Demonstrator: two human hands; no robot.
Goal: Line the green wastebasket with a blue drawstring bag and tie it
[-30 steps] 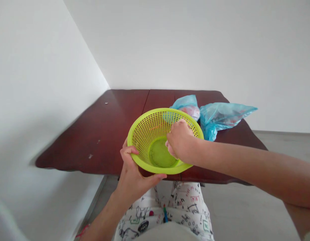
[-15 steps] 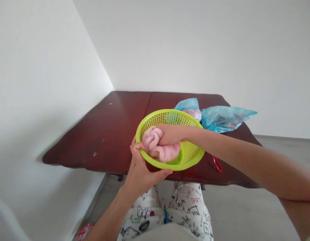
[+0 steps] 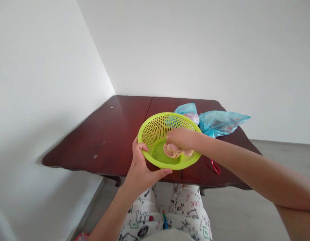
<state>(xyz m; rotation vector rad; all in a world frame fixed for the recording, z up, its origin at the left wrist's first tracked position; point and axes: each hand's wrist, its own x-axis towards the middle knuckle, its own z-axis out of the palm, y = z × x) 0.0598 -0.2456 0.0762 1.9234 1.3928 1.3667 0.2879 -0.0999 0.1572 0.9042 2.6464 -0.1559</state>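
Note:
A yellow-green plastic basket (image 3: pixel 151 129) with perforated sides is held above the near part of the table, tilted a little toward me. My left hand (image 3: pixel 142 162) grips its near-left rim, fingers around the outer side and thumb along the front. Inside the basket, my right hand (image 3: pixel 181 138) is closed on a crumpled pink cloth (image 3: pixel 172 150), low against the basket's floor. The fingertips of that hand are partly hidden by the cloth and the hand itself.
Two blue plastic bags (image 3: pixel 217 122) (image 3: pixel 187 108) with things inside lie behind and right of the basket on the dark red wooden table (image 3: pixel 99 134). A red loop (image 3: pixel 215 166) lies near the front edge. White walls stand at the left and back.
My right hand has moved the pink cloth from the basket's left side to its middle right, uncovering the green floor. My left hand keeps its grip on the rim.

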